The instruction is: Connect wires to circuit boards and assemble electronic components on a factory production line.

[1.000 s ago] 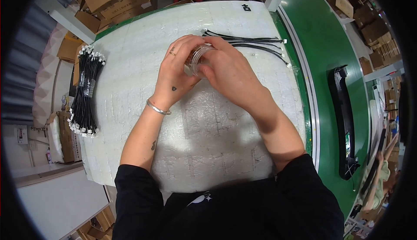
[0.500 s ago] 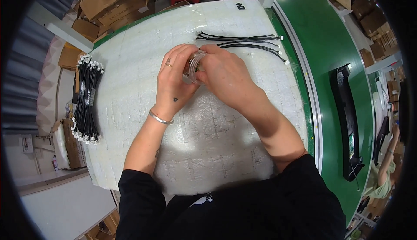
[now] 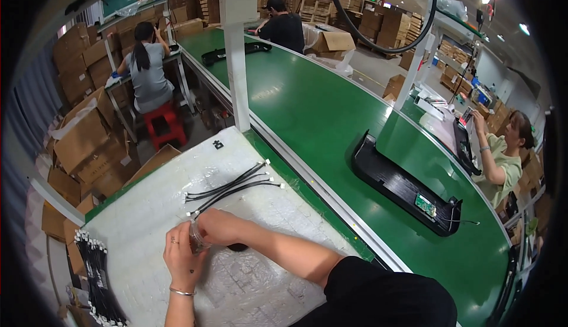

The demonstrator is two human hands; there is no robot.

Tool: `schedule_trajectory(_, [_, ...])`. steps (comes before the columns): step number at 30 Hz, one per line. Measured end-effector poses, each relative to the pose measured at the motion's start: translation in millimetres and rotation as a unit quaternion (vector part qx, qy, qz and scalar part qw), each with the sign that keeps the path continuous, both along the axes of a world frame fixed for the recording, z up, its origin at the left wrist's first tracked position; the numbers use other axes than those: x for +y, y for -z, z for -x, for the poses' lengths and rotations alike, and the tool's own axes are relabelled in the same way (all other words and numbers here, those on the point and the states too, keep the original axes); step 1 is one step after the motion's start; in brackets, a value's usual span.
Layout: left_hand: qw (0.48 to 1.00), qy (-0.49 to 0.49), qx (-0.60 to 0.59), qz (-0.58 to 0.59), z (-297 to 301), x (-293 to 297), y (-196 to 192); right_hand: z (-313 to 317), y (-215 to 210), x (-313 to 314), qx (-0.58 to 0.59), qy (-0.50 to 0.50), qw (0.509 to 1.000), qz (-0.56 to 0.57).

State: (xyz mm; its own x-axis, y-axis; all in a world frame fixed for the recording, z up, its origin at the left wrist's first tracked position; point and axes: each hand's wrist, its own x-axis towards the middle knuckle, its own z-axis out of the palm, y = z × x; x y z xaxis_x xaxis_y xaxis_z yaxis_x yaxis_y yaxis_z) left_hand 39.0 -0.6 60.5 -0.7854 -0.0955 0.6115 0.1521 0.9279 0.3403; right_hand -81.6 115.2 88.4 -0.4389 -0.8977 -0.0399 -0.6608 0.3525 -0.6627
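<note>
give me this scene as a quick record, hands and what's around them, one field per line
left hand: wrapped around clear jar
right hand: at the jar's mouth, fingertips hidden
loose cables: black, white plugs, on white tabletop beyond the hands
cable bundle: black, white plugs, left edge of tabletop
near housing: black, on green surface, holding green board
far housing: black, partly behind a post

1. The table (image 3: pixel 139 223) is white, its surface wrinkled and glossy.
2. Loose black cables (image 3: pixel 228 193) with white connectors (image 3: pixel 282 185) lie spread out.
3. A cable bundle (image 3: pixel 98 277) lies along the left edge.
4. A dark object (image 3: pixel 238 247), partly hidden.
</note>
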Motion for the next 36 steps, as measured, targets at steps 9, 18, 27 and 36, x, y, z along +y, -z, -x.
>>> schedule_trajectory(9, [0.997,-0.058,0.023,-0.033,4,-22,8,-1,21,-16,0.054,-0.082,0.961,0.257])
schedule_trajectory(18, [0.933,-0.08,0.003,-0.35,21,-30,-3,36,-32,10,-0.325,0.062,0.88,0.341])
schedule_trajectory(27, [0.952,-0.053,0.002,-0.3,20,-27,14,23,-37,17,-0.565,0.063,0.732,0.376])
schedule_trajectory(36, [0.965,-0.024,0.0,-0.262,26,-30,24,25,10,48,0.074,0.159,0.983,0.063])
